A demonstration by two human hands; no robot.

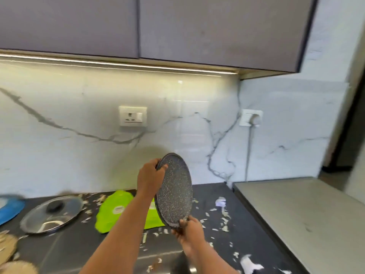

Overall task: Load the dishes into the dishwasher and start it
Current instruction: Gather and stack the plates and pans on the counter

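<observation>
A round dark speckled plate (175,192) is held up on edge above the dark countertop (71,246), its face turned toward me. My left hand (149,177) grips its upper left rim, thumb over the face. At the lower rim my right hand (190,233) grips it from below. No dishwasher is in view.
A glass pan lid (52,214) with a black knob lies at the left, beside a blue item (9,209). A green board (116,211) lies behind my arm. Pale scraps (223,216) litter the counter. A grey raised surface (300,218) stands at the right. Wall sockets (133,116) sit on the marble backsplash.
</observation>
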